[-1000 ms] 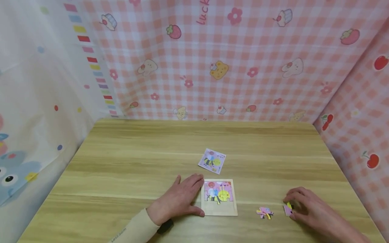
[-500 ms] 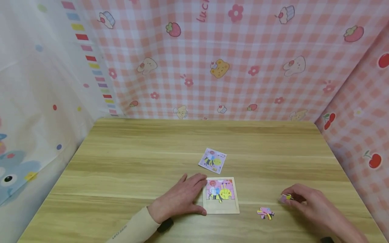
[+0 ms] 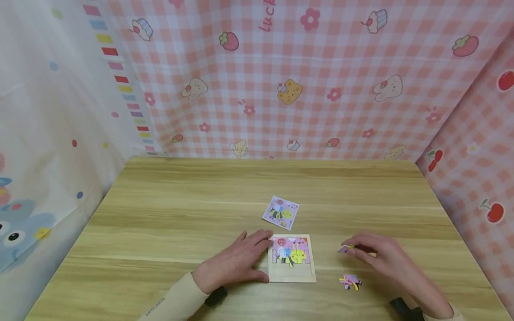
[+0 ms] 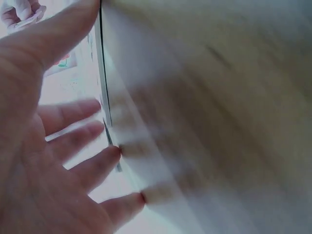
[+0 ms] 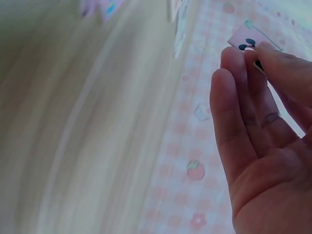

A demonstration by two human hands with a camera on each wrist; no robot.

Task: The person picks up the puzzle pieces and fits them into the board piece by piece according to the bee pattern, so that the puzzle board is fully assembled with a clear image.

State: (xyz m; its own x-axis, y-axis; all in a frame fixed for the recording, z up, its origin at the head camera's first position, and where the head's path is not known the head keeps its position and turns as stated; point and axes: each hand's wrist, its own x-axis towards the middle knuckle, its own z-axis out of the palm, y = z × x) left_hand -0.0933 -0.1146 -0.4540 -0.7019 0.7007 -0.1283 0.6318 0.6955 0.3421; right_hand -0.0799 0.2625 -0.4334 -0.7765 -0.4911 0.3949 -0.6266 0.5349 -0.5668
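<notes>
A square wooden puzzle frame [image 3: 292,279] lies near the front of the table, its upper part filled with joined bee-picture pieces and its lower part bare wood. My left hand [image 3: 237,263] rests against the frame's left edge, fingers fairly straight and thumb at the lower left corner. Between thumb and fingers my right hand [image 3: 385,256] pinches a puzzle piece [image 3: 344,248], held above the table to the right of the frame. In the right wrist view this puzzle piece [image 5: 251,38] is pink with black marks. Loose pink, yellow and black puzzle pieces [image 3: 351,282] lie below the right hand.
Behind the frame lies a square picture card [image 3: 280,212] with the same bee. The wooden table [image 3: 180,200] meets a pink checked cloth [image 3: 257,80] at the back, with more cloth hanging on both sides.
My right hand has lifted the pinched puzzle piece and carried it left toward the frame. The left hand stays at the frame, which has shifted very slightly.
</notes>
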